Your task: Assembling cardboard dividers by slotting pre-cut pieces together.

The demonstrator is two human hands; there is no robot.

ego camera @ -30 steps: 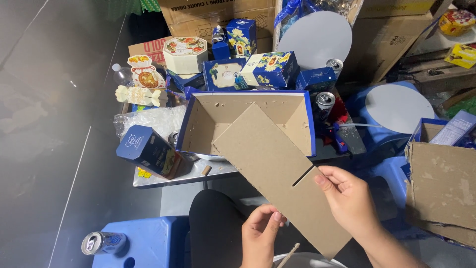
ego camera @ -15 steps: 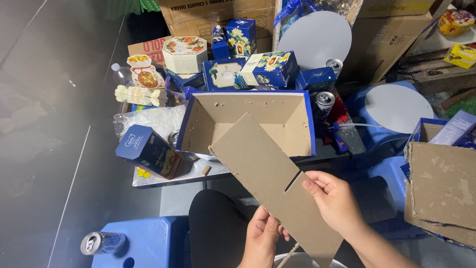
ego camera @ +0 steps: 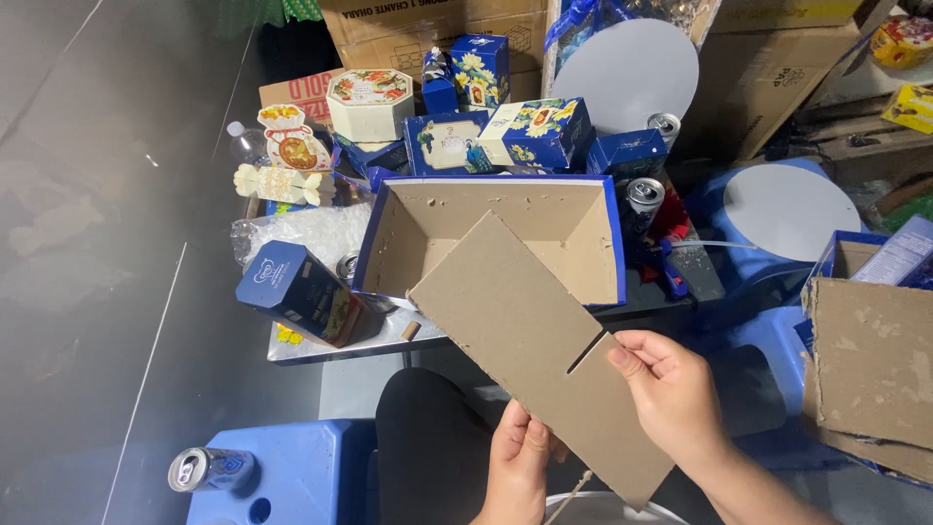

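While both hands grip it, the slotted cardboard strip [ego camera: 530,340] slants above the near edge of the open blue tray box [ego camera: 496,238] on the worktop [ego camera: 321,345]. Right hand [ego camera: 675,389] fingers clamp its right edge beside the slot; left hand [ego camera: 520,462] fingers pinch its lower edge from beneath. A drink can [ego camera: 209,469] lies near left.

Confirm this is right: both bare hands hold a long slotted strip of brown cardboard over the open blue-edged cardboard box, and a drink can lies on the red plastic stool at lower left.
Not quite. The head view shows the plastic stool under the drink can is blue, not red. The rest holds: the left hand and right hand hold the long slotted strip of brown cardboard over the open blue-edged cardboard box.
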